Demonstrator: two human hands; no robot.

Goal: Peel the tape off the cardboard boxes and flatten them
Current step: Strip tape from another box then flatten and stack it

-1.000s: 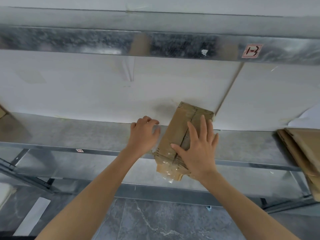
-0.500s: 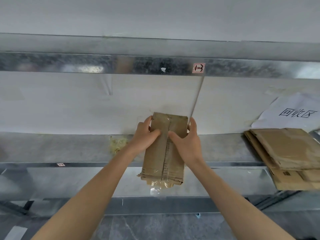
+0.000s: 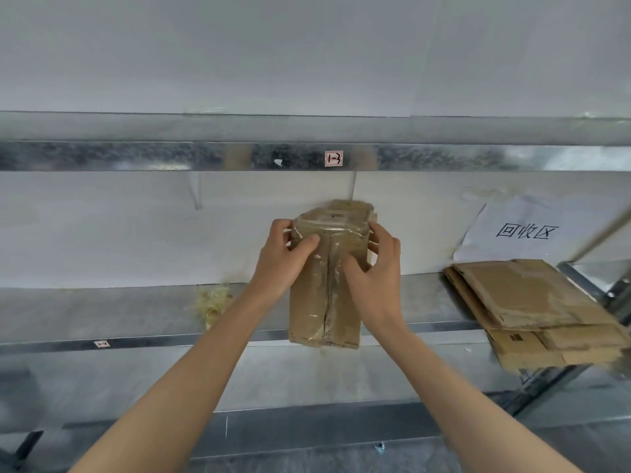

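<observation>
Hidden: the cardboard box (image 3: 324,295) kept its far side from us.
Grip: our left hand (image 3: 283,257) and right hand (image 3: 372,268) clasped its 2 sides.
Surface: metal shelf (image 3: 102,312); flattened cardboard (image 3: 532,298) right, edge blurred.

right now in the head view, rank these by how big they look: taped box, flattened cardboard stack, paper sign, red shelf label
1. flattened cardboard stack
2. taped box, close behind it and held nearer the camera, so the top two are unsure
3. paper sign, lower edge hidden by the stack
4. red shelf label

The cardboard box (image 3: 324,302) hides its far side (underside too); the lower shelf label (image 3: 101,343) is too small to read.
</observation>
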